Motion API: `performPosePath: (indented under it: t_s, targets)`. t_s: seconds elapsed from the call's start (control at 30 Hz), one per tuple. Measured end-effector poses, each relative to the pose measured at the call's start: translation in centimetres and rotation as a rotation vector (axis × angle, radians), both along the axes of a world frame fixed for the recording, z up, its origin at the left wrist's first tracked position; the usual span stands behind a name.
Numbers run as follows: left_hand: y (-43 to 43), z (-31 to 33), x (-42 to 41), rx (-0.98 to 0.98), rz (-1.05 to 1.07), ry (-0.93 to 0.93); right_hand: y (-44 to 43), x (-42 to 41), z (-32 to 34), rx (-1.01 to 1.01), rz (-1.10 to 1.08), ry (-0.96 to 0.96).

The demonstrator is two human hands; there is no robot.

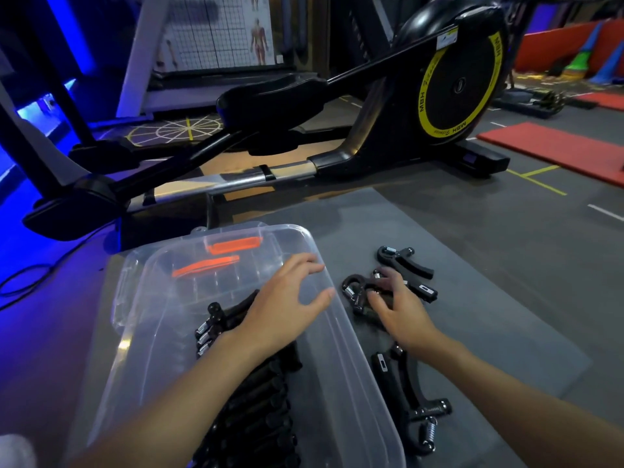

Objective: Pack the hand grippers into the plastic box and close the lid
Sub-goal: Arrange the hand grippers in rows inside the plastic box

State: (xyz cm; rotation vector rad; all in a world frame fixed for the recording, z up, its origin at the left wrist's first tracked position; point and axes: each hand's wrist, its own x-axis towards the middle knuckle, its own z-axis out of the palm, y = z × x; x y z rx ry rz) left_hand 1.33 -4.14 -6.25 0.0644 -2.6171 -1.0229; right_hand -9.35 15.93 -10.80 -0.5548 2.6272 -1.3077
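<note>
Two grips are out ahead of me, low in the frame. My left grip [287, 305] hangs over the middle of the clear plastic box [152, 315], with the forearm rising from the lower left. Its palm is down and its fingers are straight and spread, released and holding nothing. Beneath it a packed row of hand grippers [256, 407] lies along the box floor, running down to the bottom edge. Orange clips [233, 246] show at the box's far end. My right grip [401, 312] sits just right of the box, its forearm coming in from the lower right. Its fingers bend down onto a loose hand gripper [353, 295] on the grey mat [489, 298]. Blur keeps me from telling whether the grip is clenched round the gripper or only touching it. A far gripper [405, 261] lies just beyond my fingertips, toward the upper right. The near grippers [415, 400] lie beside the box's right wall, under my right forearm. A black elliptical trainer [439, 96] stretches across the upper frame.
</note>
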Motion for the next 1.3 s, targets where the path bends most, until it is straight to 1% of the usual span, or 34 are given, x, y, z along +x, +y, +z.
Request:
performPosePath:
  t_s: [0.07, 0.13, 0.2, 0.23, 0.33, 0.43, 0.53, 0.67, 0.97, 1.13, 1.23, 1.3]
  targets:
    - [0.1, 0.0, 0.1, -0.017, 0.018, -0.006, 1.0, -1.6, -1.8, 0.133, -0.012, 0.043]
    - [0.3, 0.1, 0.3, -0.039, 0.027, -0.008, 2.0, -3.2, -3.3, 0.323, 0.000, 0.157]
    - [0.5, 0.1, 0.5, -0.018, 0.033, -0.009, 2.7, -4.6, -4.3, 0.473, 0.017, 0.249]
    - [0.6, 0.0, 0.5, 0.001, 0.034, -0.009, 3.0, -5.3, -4.6, 0.517, 0.024, 0.265]
    - [0.7, -0.2, 0.7, 0.033, 0.039, -0.011, 3.1, -6.7, -5.1, 0.580, 0.053, 0.247]
    - [0.7, -0.3, 0.6, 0.042, 0.040, 0.000, 2.8, -7.7, -5.4, 0.583, 0.074, 0.226]
    - [0.7, -0.3, 0.6, 0.063, 0.026, -0.004, 2.7, -8.3, -5.5, 0.600, 0.083, 0.256]
    - [0.7, -0.2, 0.7, 0.070, 0.017, -0.003, 2.4, -8.4, -5.4, 0.492, 0.078, 0.218]
    - [0.9, 0.1, 0.9, 0.049, 0.026, -0.028, 2.8, -6.6, -3.6, 0.255, -0.123, 0.185]
    - [0.9, 0.8, 0.9, 0.030, 0.030, -0.074, 1.9, -4.2, 0.5, 0.008, -0.193, 0.197]
    - [1.2, 1.6, 0.9, 0.044, 0.063, -0.009, 0.7, -2.2, 3.2, -0.138, -0.209, 0.181]
    - [1.5, 2.6, 0.9, 0.112, 0.098, 0.064, -0.3, -0.9, 4.9, -0.219, -0.192, 0.185]
